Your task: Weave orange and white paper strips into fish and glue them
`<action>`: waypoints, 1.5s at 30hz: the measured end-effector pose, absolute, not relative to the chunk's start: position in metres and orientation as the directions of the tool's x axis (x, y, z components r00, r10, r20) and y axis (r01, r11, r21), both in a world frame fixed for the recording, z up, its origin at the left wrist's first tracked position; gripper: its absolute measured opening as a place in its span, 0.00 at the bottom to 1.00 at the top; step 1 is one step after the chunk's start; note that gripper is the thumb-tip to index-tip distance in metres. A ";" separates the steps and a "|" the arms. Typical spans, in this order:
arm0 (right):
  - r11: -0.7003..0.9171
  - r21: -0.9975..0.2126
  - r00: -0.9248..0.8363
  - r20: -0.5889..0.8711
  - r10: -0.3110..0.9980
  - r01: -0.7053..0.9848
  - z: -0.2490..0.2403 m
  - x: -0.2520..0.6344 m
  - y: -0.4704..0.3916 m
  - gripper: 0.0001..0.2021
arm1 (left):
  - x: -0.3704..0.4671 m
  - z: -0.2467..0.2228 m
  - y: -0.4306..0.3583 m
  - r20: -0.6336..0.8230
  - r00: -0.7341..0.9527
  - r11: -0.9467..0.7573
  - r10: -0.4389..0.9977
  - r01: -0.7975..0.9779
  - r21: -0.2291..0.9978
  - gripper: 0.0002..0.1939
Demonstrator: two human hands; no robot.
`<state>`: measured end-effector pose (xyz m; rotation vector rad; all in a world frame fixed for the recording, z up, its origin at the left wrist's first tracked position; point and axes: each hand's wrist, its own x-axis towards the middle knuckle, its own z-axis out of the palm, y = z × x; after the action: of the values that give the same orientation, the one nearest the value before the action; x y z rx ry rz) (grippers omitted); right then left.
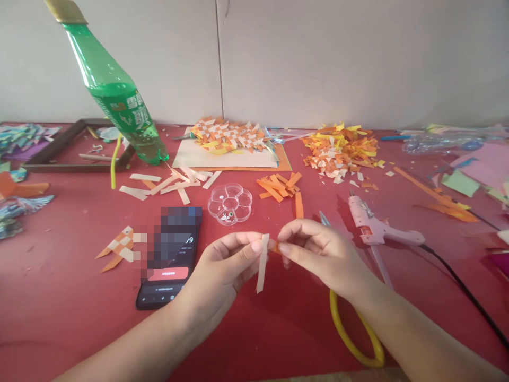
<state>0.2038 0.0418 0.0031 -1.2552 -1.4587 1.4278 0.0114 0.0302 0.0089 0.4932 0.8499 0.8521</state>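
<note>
My left hand pinches a cream paper strip that hangs down from my fingertips. My right hand pinches a short orange paper strip right against the cream one, so the two strips cross between my fingers. Both hands hover low over the red table, near its front. A black phone lies just left of my left hand. Yellow-handled scissors lie under my right wrist.
A pink glue gun with a black cord lies to the right. Behind my hands are a clear flower-shaped box, orange strips, cream strips, a woven paper mat, a scrap pile and a green bottle.
</note>
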 end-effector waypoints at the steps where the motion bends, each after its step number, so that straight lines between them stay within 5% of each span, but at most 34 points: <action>1: -0.091 -0.984 -0.263 -0.130 0.956 0.154 0.003 0.204 0.042 0.05 | 0.011 0.008 0.030 -0.444 0.376 0.579 0.814 -0.451 0.679 0.09; 10: 0.083 -0.856 -0.193 -0.020 0.981 0.511 -0.008 0.205 0.051 0.08 | 0.008 0.008 0.027 -0.462 0.378 0.595 0.802 -0.451 0.665 0.07; 14: 0.295 -0.746 -0.376 0.065 0.924 0.597 -0.004 0.194 0.057 0.06 | 0.007 0.013 0.023 -0.405 0.480 0.618 0.778 -0.465 0.634 0.06; 23: 0.565 -0.702 -0.744 0.074 0.664 0.434 -0.004 0.144 0.085 0.08 | 0.005 0.019 0.013 -0.290 0.665 0.674 0.688 -0.437 0.596 0.06; 45: 0.612 -0.746 -0.646 0.337 0.685 0.261 -0.034 0.092 0.110 0.05 | 0.008 0.014 0.016 -0.290 0.689 0.692 0.664 -0.420 0.588 0.04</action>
<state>0.0919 0.1096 -0.0342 -0.7410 -2.2193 0.8936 0.0075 0.0159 0.0141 0.5116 0.5170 0.6367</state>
